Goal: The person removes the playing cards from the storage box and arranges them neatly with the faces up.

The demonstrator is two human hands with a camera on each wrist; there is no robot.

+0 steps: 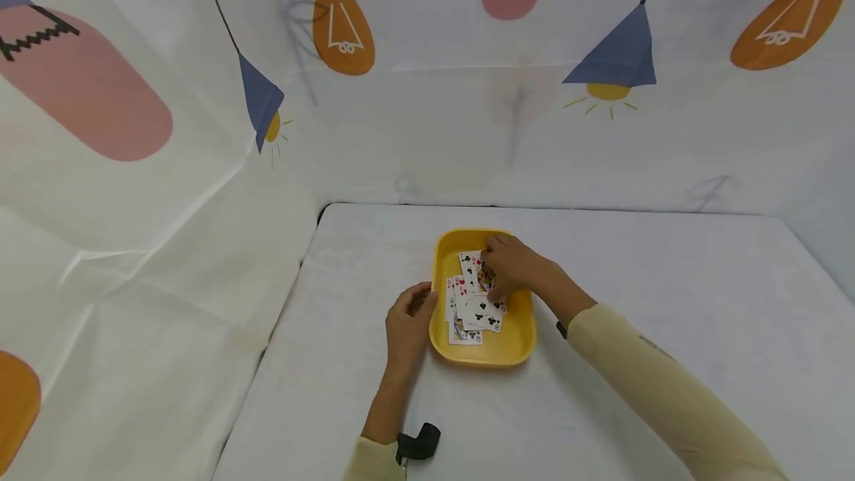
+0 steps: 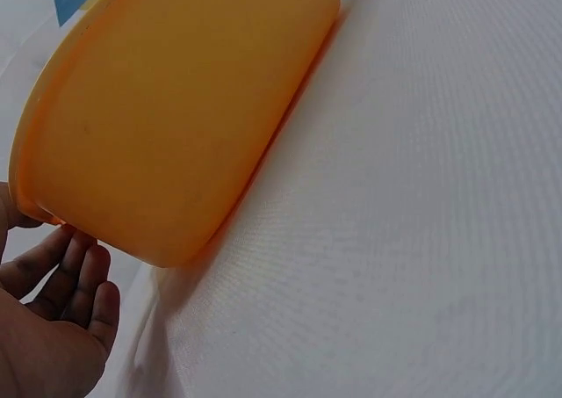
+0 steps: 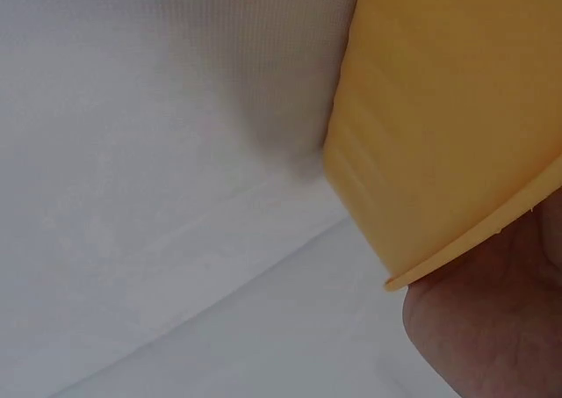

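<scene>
A yellow plastic tray [image 1: 514, 340] sits on the white table in the head view, with several playing cards [image 1: 466, 310] spread and overlapping inside. My left hand [image 1: 409, 325] holds the tray's left rim, and the left wrist view shows its thumb and fingers [image 2: 83, 279] on either side of that edge. Reaching over the right rim, my right hand [image 1: 514, 266] is down among the cards, its thumb low and its other fingers farther up the tray. Whether those fingertips pinch a card is hidden. In the right wrist view, the tray's wall [image 3: 448, 108] covers most of the right hand [image 3: 492, 328].
White cloth covers the table [image 1: 668, 303]. Behind it and to the left hang white sheets printed with lamps [image 1: 611, 50] and bulbs [image 1: 344, 32]. A black strap with a small device [image 1: 421, 442] is on the left wrist.
</scene>
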